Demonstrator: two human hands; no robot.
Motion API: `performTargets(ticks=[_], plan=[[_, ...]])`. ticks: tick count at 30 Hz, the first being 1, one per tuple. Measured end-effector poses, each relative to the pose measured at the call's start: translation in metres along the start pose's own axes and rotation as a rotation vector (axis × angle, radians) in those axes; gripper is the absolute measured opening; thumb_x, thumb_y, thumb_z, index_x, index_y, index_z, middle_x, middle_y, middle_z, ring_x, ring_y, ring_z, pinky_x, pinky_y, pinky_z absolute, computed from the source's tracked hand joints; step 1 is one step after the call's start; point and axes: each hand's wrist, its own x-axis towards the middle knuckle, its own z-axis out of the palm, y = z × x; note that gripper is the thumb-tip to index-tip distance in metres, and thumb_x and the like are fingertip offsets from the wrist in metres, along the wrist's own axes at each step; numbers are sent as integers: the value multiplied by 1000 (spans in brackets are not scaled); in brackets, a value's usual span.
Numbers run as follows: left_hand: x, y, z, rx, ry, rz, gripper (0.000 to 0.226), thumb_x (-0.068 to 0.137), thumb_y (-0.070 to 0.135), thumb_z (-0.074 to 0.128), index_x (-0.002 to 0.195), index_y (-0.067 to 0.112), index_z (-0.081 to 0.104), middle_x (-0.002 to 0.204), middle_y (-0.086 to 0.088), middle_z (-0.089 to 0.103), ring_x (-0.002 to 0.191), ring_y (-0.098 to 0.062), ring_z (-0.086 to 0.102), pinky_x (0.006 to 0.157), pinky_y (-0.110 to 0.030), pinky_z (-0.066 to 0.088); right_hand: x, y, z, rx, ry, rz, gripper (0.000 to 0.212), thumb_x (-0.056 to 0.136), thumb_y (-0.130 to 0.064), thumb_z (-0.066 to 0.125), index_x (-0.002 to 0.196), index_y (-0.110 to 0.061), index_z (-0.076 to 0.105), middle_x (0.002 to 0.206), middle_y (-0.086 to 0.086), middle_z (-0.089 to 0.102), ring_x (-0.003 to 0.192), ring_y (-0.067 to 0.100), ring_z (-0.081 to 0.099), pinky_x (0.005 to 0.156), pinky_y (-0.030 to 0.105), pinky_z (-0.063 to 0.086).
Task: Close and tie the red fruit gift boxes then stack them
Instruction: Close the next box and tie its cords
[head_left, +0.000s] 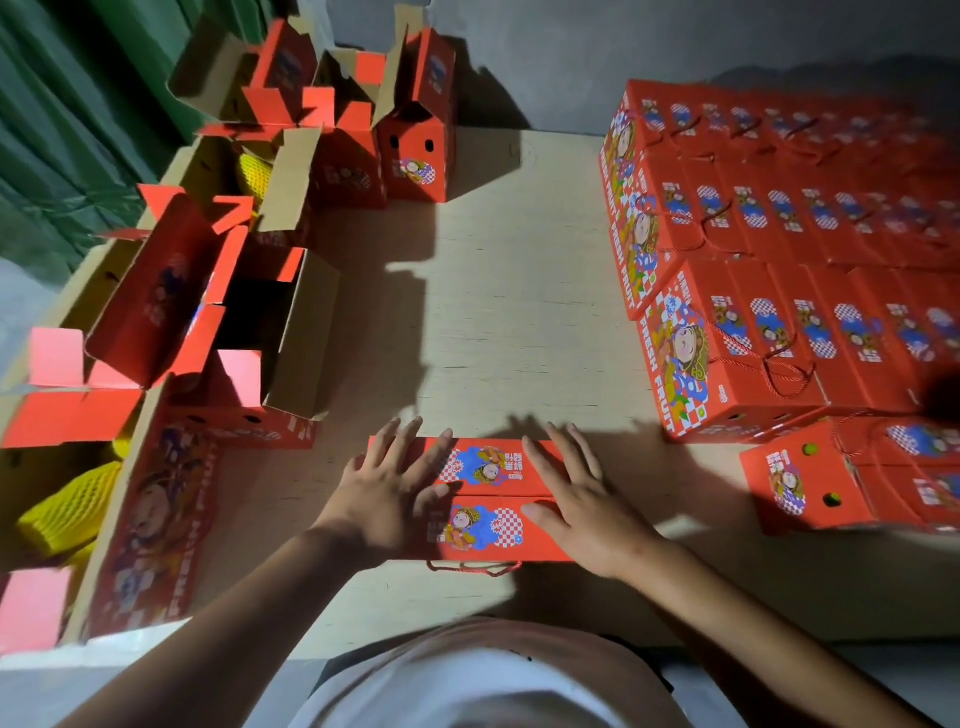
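The left hand (387, 491) and the right hand (582, 496) lie flat, fingers straight and spread, palms pressing on the top of the red printed cardboard gift box (485, 501); neither grips anything. Each covers one end of the box, with the cartoon prints showing between them.

The step in hand looks like closing: the two top flaps meet along a middle seam and are being held down. Next comes tying, which would likely call for one hand to keep the flaps shut while the other picks up the thin red cord handle (480, 567) hanging at the box's near side.

The box sits at the near edge of the pale wooden desk (498, 312), about midway along it. Closed red boxes in stacked rows (769, 322) fill the right side; open-flapped red boxes (171, 312) crowd the left edge.
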Motion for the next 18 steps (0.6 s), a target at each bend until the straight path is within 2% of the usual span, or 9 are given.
performTargets(ticks=[3, 7, 10, 12, 14, 15, 16, 18], plan=[[0, 4, 2, 9, 38, -14, 74, 93, 78, -8, 161, 50, -14, 175, -2, -3, 160, -27, -12, 118, -60, 28, -2, -4, 3, -84, 8, 17, 86, 96, -76, 26, 163, -40, -16, 167, -7, -35, 152, 18, -37, 128, 48, 18], [0, 6, 0, 9, 70, -33, 65, 100, 69, 0, 162, 50, -7, 175, 0, -2, 161, -27, -11, 119, -57, 30, -2, -7, 5, -91, 23, 34, 87, 93, -81, 18, 162, -41, -17, 167, -7, -35, 152, 18, -37, 125, 51, 25], [0, 6, 3, -58, 72, -66, 65, 101, 72, 7, 160, 53, -13, 174, 2, -14, 159, -22, -21, 122, -57, 26, -2, -5, 6, -77, 31, 41, 85, 95, -80, 20, 163, -42, -14, 171, -8, -22, 155, 16, -31, 126, 48, 24], [-3, 7, 5, -231, 116, -154, 77, 101, 74, 28, 162, 48, -12, 174, 1, -16, 158, -20, -22, 124, -55, 20, 0, -5, 4, -21, 39, 62, 79, 98, -75, 26, 164, -44, -5, 171, -6, -2, 159, 18, -13, 126, 49, 27], [-11, 11, 10, -483, 232, -302, 101, 94, 67, 58, 167, 32, -3, 174, -6, -5, 160, -25, -9, 127, -50, 14, 5, -7, 1, 31, 46, 92, 75, 98, -73, 29, 163, -45, 4, 163, -6, 14, 157, 21, 8, 123, 48, 31], [-18, 15, 13, -634, 271, -406, 109, 89, 63, 70, 167, 23, 5, 173, -12, 7, 160, -28, 5, 129, -49, 17, 7, -8, -1, 46, 40, 110, 75, 98, -73, 30, 163, -46, 6, 160, -6, 18, 154, 22, 15, 122, 46, 31], [-26, 18, 16, -808, 289, -513, 112, 81, 62, 79, 164, 18, 18, 167, -16, 26, 156, -29, 24, 126, -51, 26, 10, -9, -2, 54, 32, 125, 74, 98, -73, 31, 162, -46, 7, 157, -6, 21, 152, 23, 18, 122, 45, 31], [-42, 25, 21, -1161, 277, -689, 99, 63, 75, 85, 138, 20, 53, 131, -9, 70, 125, -28, 65, 102, -52, 53, 14, -11, -3, 54, 23, 140, 74, 99, -71, 35, 163, -45, 8, 156, -5, 25, 150, 23, 21, 122, 42, 30]])
